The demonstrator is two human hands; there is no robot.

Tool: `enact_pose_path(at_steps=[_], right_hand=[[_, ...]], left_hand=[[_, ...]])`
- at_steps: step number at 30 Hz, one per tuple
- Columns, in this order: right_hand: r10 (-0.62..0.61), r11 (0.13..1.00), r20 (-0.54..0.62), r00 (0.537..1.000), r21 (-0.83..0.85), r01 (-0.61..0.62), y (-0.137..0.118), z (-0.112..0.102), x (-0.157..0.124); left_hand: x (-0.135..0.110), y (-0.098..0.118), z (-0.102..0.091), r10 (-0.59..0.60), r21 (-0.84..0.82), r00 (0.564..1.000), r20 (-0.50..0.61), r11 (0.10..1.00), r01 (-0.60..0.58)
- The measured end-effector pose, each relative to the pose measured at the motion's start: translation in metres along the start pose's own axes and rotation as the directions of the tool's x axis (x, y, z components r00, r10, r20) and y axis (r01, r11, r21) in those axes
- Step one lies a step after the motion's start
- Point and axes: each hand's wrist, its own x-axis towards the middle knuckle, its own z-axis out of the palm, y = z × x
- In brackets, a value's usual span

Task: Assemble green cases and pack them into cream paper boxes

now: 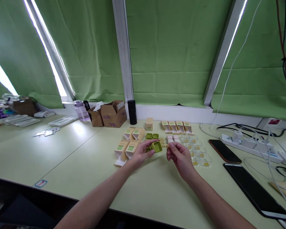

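Evidently both hands are occupied: the left hand (143,153) has a small green container (158,146) between thumb and fingers, its hollow side turned toward the viewer, and the right hand (181,156) pinches a small yellowish piece (166,146) at the tips of thumb and forefinger. That piece sits right by the container's right side; whether the two touch, I cannot tell. The container is held over the pale table (85,187), in front of more green containers (152,136), with little beige pieces (161,140) just right of those. Next come pale pink blocks (173,137), then rows of clear plastic cups (195,150), each with a yellow spot inside. To the left, near the left hand, lie four opened cartons (121,148) with green squares on them. Farther back, one carton (149,124) stands upright, and another four cartons (177,127) line up to its right. Beyond, a black cylinder (132,112) stands beside a brown cardboard box (113,114), with a purple bottle (81,111) farther left. Out to the right are a phone (224,151), a larger dark-screened device (255,189) and a white power strip (251,147) amid cables; green blinds (176,54) hang behind everything.
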Motion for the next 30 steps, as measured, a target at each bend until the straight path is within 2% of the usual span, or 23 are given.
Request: enact_pose_path(at_steps=[8,13,16,19,23,26,30], right_hand=[[-0.215,0.967,0.005,0.977,-0.138,0.214,-0.003,0.005,-0.005],[-0.324,0.889,0.014,0.946,-0.339,0.309,-0.001,0.004,-0.01],[-0.426,0.763,0.093,0.9,-0.498,0.413,0.0,0.003,-0.013],[-0.529,0.588,0.218,0.82,-0.603,0.539,0.0,0.002,-0.015],[-0.581,0.365,0.39,0.714,-0.66,0.657,-0.001,0.001,-0.014],[-0.61,0.198,0.446,0.655,-0.715,0.671,0.0,0.0,-0.014],[-0.6,0.056,0.502,0.623,-0.751,0.658,0.001,-0.001,-0.014]], left_hand=[[0.001,-0.003,0.0,0.008,-0.049,0.999,0.042,0.999,-0.006],[0.0,-0.006,-0.001,0.008,-0.068,0.998,0.058,0.998,-0.004],[-0.001,-0.006,-0.001,0.003,-0.077,0.998,0.061,0.997,0.002],[-0.001,-0.007,-0.002,0.001,-0.067,0.998,0.059,0.998,0.003],[-0.002,-0.008,-0.002,-0.023,-0.081,0.996,0.081,0.996,0.029],[-0.002,-0.009,-0.002,-0.043,-0.097,0.996,0.08,0.994,0.05],[-0.002,-0.009,-0.001,-0.047,-0.104,0.995,0.088,0.993,0.056]])
